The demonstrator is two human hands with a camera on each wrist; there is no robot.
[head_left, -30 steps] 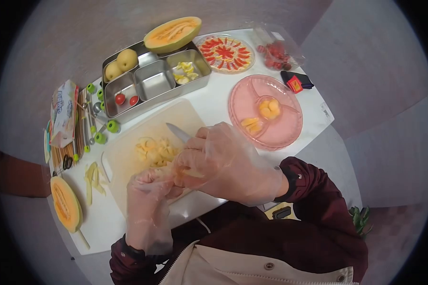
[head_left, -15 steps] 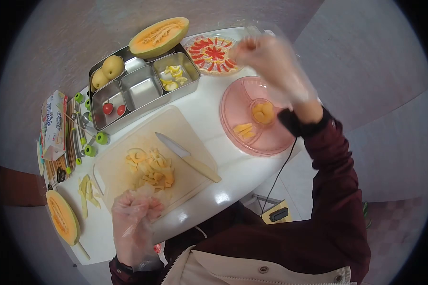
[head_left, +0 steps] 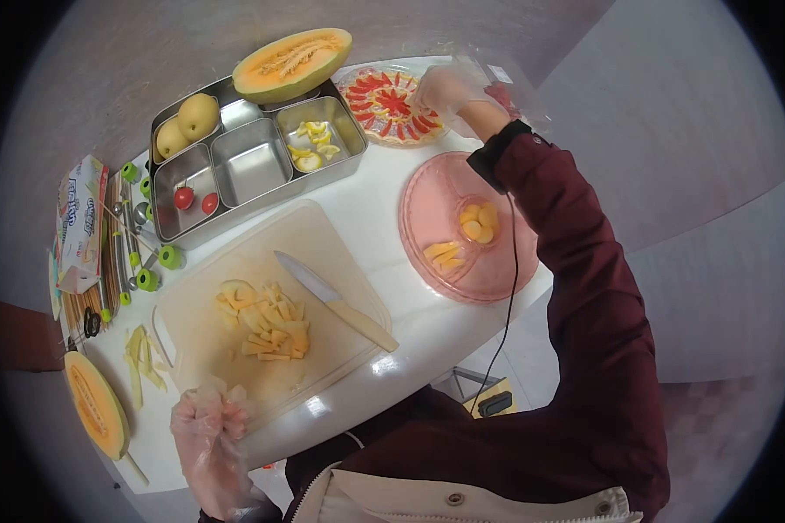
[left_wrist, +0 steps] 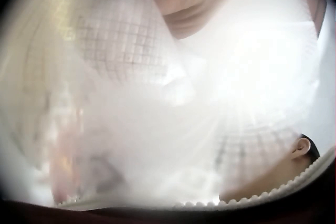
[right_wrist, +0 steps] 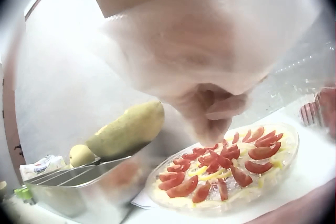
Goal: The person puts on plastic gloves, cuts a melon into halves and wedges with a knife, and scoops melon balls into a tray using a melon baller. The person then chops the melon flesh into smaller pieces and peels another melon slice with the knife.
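Observation:
My gloved right hand (head_left: 453, 94) is over the right side of a clear round plate (right_wrist: 294, 155) of red tomato wedges and yellow strips. In the right wrist view its bent fingers point down at the wedges; whether they pinch anything is hidden. At the cutting board's near left corner, my gloved left hand (head_left: 209, 427) hangs loosely curled, with nothing visible in it. On the board (head_left: 340, 253) lie a pile of pale orange melon pieces (head_left: 270, 321) and a knife (head_left: 349, 315). Loose glove plastic blurs the left wrist view.
A pink divided plate (head_left: 419, 205) holds melon balls and slices. Behind the board stands a steel tray (head_left: 235, 205) with pears, tomatoes, lemon pieces and a melon half (head_left: 292, 63). Another melon half (head_left: 96, 405), peels (head_left: 137, 362) and green-tipped tools (head_left: 146, 279) are at left.
My right hand has left my left hand's side and moved up and right to the tomato plate, uncovering the knife and pile. My left hand has shifted down and left.

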